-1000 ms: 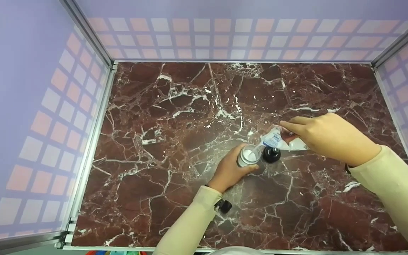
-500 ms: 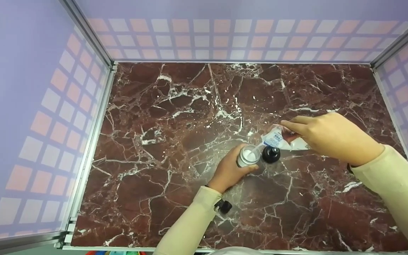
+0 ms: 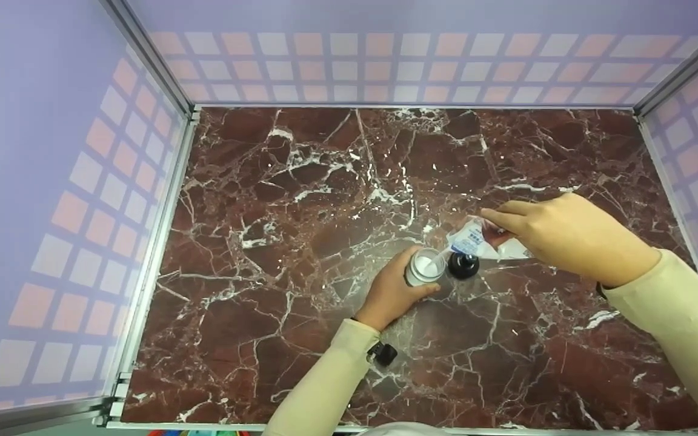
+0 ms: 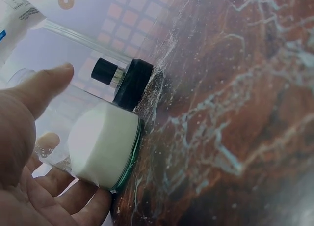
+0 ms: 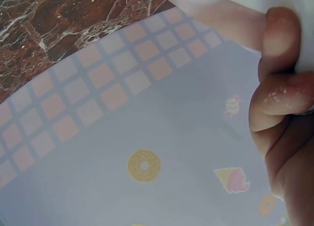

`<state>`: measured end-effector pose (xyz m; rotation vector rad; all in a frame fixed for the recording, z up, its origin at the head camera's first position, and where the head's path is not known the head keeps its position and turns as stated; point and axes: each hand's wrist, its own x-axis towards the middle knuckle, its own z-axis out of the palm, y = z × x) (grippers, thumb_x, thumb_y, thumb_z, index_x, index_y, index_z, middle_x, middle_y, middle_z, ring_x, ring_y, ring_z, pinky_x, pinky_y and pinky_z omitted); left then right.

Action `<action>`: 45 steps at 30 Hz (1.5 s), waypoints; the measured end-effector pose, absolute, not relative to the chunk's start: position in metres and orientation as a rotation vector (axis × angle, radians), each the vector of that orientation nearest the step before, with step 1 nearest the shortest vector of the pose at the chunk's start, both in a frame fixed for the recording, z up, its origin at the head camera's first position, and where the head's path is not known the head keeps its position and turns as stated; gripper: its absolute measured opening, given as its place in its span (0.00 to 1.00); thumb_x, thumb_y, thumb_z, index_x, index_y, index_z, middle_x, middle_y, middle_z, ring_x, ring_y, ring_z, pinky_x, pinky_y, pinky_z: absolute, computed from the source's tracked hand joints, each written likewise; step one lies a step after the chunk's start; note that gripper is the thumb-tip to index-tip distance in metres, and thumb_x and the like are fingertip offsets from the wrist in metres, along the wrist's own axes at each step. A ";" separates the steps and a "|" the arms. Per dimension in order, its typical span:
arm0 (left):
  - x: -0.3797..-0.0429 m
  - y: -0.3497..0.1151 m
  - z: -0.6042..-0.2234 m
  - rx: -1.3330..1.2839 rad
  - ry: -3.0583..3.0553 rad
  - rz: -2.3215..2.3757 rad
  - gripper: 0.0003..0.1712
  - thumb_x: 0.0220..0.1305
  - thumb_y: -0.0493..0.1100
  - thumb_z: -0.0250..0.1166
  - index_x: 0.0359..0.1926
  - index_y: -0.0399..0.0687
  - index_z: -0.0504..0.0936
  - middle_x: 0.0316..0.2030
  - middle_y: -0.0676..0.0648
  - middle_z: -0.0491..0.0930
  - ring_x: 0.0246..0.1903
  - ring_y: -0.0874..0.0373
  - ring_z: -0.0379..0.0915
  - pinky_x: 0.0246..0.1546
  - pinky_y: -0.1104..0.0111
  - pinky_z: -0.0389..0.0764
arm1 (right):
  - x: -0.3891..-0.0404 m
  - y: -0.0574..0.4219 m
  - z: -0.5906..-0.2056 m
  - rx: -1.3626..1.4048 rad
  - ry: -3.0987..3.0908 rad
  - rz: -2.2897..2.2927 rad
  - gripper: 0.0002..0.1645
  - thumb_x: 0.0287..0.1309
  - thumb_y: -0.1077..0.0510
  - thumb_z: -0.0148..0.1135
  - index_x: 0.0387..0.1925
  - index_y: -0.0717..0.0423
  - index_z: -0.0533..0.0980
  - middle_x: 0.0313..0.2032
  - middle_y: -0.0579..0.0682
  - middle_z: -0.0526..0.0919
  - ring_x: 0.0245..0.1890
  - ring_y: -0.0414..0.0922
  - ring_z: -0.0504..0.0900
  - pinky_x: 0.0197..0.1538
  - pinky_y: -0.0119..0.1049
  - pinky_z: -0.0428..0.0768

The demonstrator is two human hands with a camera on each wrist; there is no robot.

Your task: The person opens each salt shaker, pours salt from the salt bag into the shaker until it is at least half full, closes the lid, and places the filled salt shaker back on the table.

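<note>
My left hand (image 3: 392,292) grips a clear glass jar (image 3: 417,278) standing on the table, thumb on one side and fingers round the other. White grainy powder (image 4: 100,142) fills much of the jar in the left wrist view. Above and to its right, my right hand (image 3: 573,237) holds a printed plastic bag (image 3: 469,239) tilted downward. From the bag's narrow corner a white stream (image 3: 444,254) runs into the jar's mouth. A round black lid with a knob (image 3: 463,266) stands just right of the jar, partly overlapped by the bag. Curled fingers (image 5: 279,98) hold the bag in the right wrist view.
The table (image 3: 234,363) has a dark red marbled top with white specks scattered beyond the jar. Purple panels with pink and white squares (image 3: 379,66) wall the back and both sides. Colourful items (image 3: 203,433) show below the front edge.
The bag has shifted slightly in my right hand, and its printed side has turned a little. My left hand and the jar stay in place.
</note>
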<state>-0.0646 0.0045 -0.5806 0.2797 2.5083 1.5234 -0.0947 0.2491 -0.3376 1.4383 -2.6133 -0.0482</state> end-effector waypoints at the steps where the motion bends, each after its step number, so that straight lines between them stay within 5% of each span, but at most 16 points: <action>1: -0.064 0.005 -0.581 0.281 2.513 1.522 0.47 0.52 0.58 0.81 0.72 0.60 0.71 0.63 0.54 0.79 0.59 0.58 0.77 0.61 0.59 0.76 | -0.094 0.249 -0.337 1.443 -2.610 -0.045 0.38 0.41 0.79 0.62 0.59 0.60 0.81 0.47 0.57 0.89 0.15 0.38 0.68 0.14 0.31 0.56; 7: -0.064 0.005 -0.583 0.287 2.521 1.535 0.45 0.52 0.54 0.81 0.70 0.62 0.73 0.62 0.54 0.80 0.58 0.59 0.77 0.61 0.60 0.76 | -0.092 0.246 -0.336 1.474 -2.591 -0.036 0.38 0.41 0.80 0.63 0.60 0.60 0.81 0.47 0.57 0.88 0.16 0.40 0.72 0.14 0.30 0.56; 15: -0.065 0.006 -0.582 0.293 2.507 1.553 0.44 0.51 0.52 0.82 0.69 0.64 0.73 0.62 0.55 0.80 0.58 0.60 0.77 0.61 0.60 0.76 | -0.090 0.243 -0.339 1.480 -2.582 -0.025 0.38 0.42 0.81 0.67 0.59 0.60 0.81 0.46 0.55 0.89 0.14 0.37 0.65 0.14 0.31 0.57; 31: -0.065 0.006 -0.583 0.297 2.508 1.536 0.42 0.52 0.53 0.81 0.68 0.67 0.74 0.61 0.59 0.79 0.58 0.63 0.76 0.61 0.61 0.75 | -0.093 0.236 -0.352 1.472 -2.586 -0.006 0.36 0.44 0.79 0.66 0.59 0.59 0.81 0.45 0.55 0.89 0.17 0.43 0.77 0.14 0.33 0.61; 38: -0.065 0.006 -0.582 0.293 2.504 1.532 0.43 0.52 0.54 0.81 0.69 0.67 0.73 0.61 0.59 0.79 0.58 0.62 0.76 0.61 0.60 0.76 | -0.097 0.236 -0.350 1.487 -2.596 -0.004 0.40 0.40 0.81 0.65 0.60 0.60 0.81 0.42 0.54 0.88 0.14 0.37 0.64 0.15 0.31 0.58; 45: -0.064 0.005 -0.582 0.287 2.500 1.535 0.43 0.52 0.55 0.81 0.69 0.67 0.73 0.60 0.58 0.79 0.57 0.62 0.77 0.60 0.59 0.76 | -0.097 0.241 -0.350 1.492 -2.619 -0.025 0.38 0.41 0.80 0.67 0.59 0.60 0.81 0.44 0.55 0.89 0.14 0.37 0.62 0.15 0.30 0.56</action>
